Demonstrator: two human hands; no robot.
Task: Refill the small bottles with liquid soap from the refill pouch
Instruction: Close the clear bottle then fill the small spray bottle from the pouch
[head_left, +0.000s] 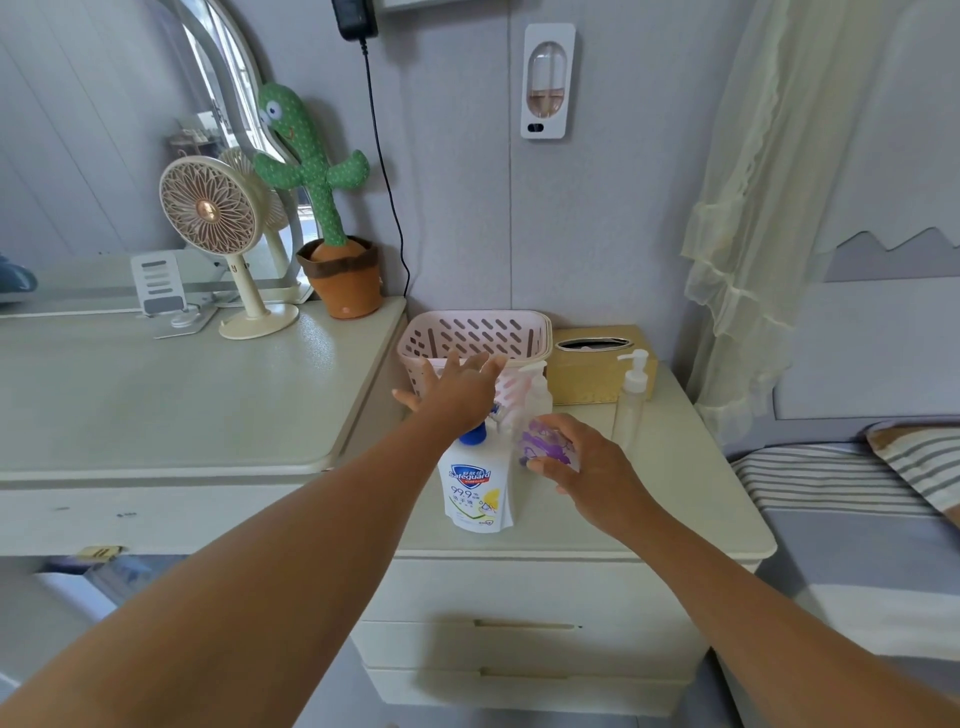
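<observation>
Head view, with positions given relative to the pink basket (475, 335) at the back of the nightstand (675, 499). Far to the left of the basket, a desk fan (210, 213) and a plush cactus (317, 176) are standing on the adjoining dresser (156, 395). The left hand (457, 392) is hovering just in front of the basket, fingers spread and holding nothing. Directly below that hand, in front of the basket, the refill pouch (475, 486) is standing upright, its blue cap (474, 435) partly showing. To the basket's front right, the right hand (582, 462) is curling around a small bottle with a purple label (543, 444), gripping it. A clear pump bottle (535, 392) is standing just behind it, touching the basket's front wall. Farther right, a tall pump bottle (631, 400) is standing in front of the tissue box (597, 371) beside the basket.
</observation>
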